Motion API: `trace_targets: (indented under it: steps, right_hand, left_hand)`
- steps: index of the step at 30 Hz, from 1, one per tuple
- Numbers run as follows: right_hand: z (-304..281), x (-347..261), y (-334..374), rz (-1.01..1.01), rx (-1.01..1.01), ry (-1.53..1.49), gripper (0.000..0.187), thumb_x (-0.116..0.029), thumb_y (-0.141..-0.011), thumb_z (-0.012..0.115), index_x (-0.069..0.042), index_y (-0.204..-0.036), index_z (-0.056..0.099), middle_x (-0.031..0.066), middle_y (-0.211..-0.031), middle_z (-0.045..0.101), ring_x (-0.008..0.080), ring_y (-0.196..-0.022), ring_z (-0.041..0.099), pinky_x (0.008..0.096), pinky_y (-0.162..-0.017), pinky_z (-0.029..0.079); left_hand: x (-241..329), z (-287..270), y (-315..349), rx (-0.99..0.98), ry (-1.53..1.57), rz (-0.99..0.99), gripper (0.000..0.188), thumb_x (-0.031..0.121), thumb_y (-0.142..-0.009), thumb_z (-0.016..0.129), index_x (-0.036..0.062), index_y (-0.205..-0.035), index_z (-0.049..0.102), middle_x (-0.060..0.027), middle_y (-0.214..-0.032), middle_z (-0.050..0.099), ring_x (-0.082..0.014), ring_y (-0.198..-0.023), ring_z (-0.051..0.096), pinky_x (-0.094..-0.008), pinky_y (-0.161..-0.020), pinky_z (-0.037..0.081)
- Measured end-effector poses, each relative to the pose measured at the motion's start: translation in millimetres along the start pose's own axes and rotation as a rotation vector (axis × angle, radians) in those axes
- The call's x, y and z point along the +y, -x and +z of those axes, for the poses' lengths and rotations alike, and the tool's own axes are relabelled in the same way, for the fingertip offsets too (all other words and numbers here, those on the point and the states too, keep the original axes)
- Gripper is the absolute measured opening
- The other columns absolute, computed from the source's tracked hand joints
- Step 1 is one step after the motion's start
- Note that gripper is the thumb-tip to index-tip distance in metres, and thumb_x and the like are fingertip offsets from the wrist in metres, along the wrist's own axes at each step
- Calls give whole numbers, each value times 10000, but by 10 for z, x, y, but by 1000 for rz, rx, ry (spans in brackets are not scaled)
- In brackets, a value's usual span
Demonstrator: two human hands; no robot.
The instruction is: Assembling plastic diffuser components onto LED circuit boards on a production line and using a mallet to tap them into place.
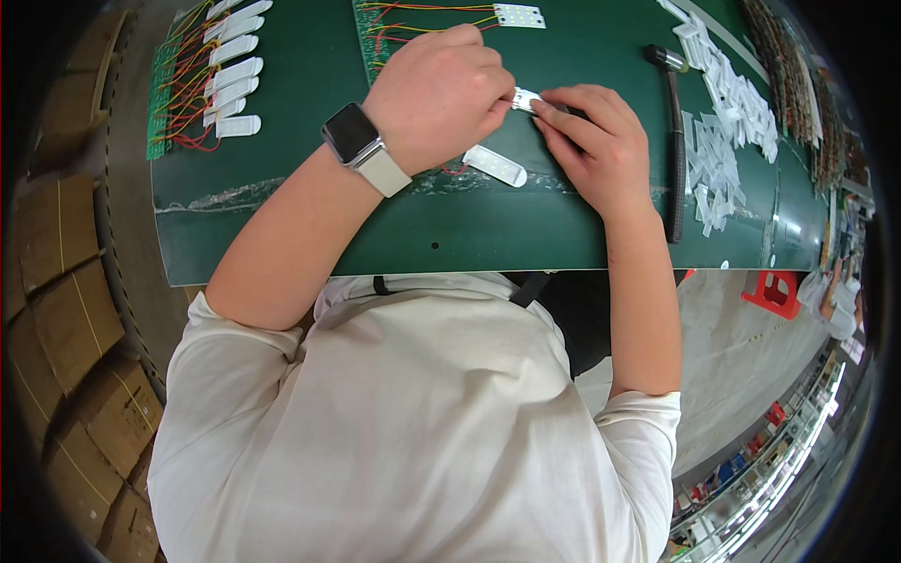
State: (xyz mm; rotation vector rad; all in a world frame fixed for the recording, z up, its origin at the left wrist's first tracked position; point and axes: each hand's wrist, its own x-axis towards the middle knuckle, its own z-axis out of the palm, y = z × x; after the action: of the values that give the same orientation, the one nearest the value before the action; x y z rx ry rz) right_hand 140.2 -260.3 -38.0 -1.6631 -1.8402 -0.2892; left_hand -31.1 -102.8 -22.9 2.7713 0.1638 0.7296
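Note:
Between my two hands is a small white LED board, partly hidden by my fingers. My left hand, with a watch on its wrist, is closed at the board's left end, its fingertips pinching there. From the right, my right hand pinches the other end between thumb and fingers. Just below them, a white LED strip piece in a rounded holder lies on the green table, a red wire at its left end. Above my left hand, another white LED board is joined by red and yellow wires to a green circuit panel.
A black-handled hammer lies right of my right hand. Beyond it are piles of white plastic holders and translucent strips. At left, several wired white pieces hang off another green panel. Cardboard boxes stand beside the table.

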Motion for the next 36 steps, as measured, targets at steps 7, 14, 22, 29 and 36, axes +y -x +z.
trace_targets:
  steps: [7,14,22,29,36]
  right_hand:
    - [4,-10,28,65,21,-74,160,-81,-759,841,-82,-906,779,16,-954,741,212,-881,690,339,-742,571]
    - [-2,-26,9,91,26,-67,163,-74,-764,835,-85,-918,779,14,-956,737,218,-883,685,341,-741,573]
    - [-21,-58,47,-77,37,248,196,-186,-747,855,-168,-937,808,-51,-997,730,186,-967,646,348,-851,492]
    - [-47,16,36,42,12,81,240,-214,-727,865,-224,-962,817,-86,-1099,721,193,-1046,619,374,-914,459]
    - [-59,-60,43,-33,32,269,198,-217,-761,839,-213,-956,803,-99,-1096,717,178,-1022,620,371,-904,459]
  left_hand:
    - [-10,-58,81,18,15,-9,58,127,-791,786,94,-815,744,-2,-831,668,-224,-845,606,-362,-737,538]
    - [-9,-17,33,11,11,12,77,128,-788,797,96,-798,728,1,-832,665,-221,-837,603,-356,-723,535]
    - [2,-9,35,1,-45,14,77,132,-793,797,97,-824,736,-3,-825,664,-222,-813,607,-353,-711,536]
    - [11,-8,18,4,-44,47,74,127,-801,786,96,-854,745,-4,-817,655,-221,-810,604,-355,-705,535]
    - [-3,-6,13,-17,-55,38,68,124,-800,786,95,-850,750,-3,-817,654,-219,-815,595,-349,-701,531]
